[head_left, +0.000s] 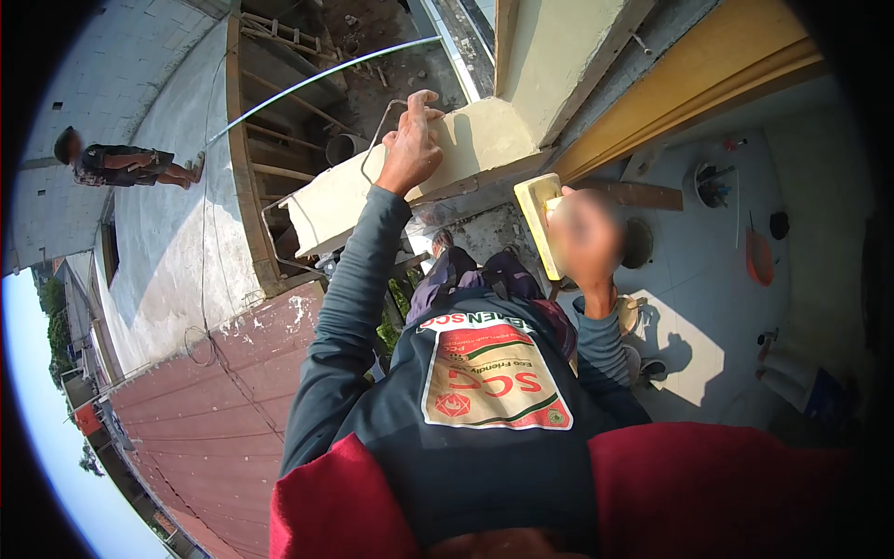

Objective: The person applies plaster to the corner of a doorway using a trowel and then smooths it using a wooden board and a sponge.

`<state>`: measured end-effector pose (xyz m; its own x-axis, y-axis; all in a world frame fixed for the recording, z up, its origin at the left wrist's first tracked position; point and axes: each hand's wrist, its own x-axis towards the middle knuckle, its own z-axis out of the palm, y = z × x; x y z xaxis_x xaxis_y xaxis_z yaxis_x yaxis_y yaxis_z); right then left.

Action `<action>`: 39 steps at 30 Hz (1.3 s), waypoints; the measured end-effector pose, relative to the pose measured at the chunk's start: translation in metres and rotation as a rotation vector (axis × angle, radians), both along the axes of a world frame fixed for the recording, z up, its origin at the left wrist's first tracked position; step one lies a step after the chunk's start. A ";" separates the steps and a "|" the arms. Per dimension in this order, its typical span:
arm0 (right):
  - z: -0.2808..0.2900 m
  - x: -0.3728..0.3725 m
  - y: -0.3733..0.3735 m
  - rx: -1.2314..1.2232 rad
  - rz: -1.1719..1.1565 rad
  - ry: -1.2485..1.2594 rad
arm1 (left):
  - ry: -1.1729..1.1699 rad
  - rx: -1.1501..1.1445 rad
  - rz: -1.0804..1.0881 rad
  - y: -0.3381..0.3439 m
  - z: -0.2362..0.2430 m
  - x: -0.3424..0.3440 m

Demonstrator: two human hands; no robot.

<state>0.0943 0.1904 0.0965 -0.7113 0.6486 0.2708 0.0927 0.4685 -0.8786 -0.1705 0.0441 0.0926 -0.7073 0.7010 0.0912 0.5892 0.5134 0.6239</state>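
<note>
We have the yellow float [537,226] at two o'clock, tilted, our right hand [589,240] closed on its back, the fingers blurred. Well apart, near twelve, our left hand [413,144] is over the pale ledge [326,212] beside a bent metal rod [372,152]; we cannot tell whether it grips. Farther out, we see a bucket [694,189] at two, an orange basin [759,259] at three, another person [121,166] at ten.

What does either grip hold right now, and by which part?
The right grip holds a yellow float, apparently by its back handle; blur hides the exact hold. The left grip is at the cream ledge, with nothing clearly held.
</note>
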 end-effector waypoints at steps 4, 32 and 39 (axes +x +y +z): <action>0.003 0.000 -0.001 0.002 0.022 -0.010 | -0.129 0.071 0.004 0.005 -0.003 -0.001; -0.014 -0.005 0.007 -0.134 0.149 -0.046 | 0.111 -0.063 0.008 0.000 -0.014 0.060; -0.019 -0.011 0.009 -0.131 0.186 -0.011 | -0.020 0.044 -0.010 0.009 -0.012 0.058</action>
<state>0.0831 0.1996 0.0778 -0.8245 0.5349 0.1846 0.0248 0.3601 -0.9326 -0.1130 0.0534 0.0810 -0.7024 0.7035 0.1079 0.5813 0.4795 0.6574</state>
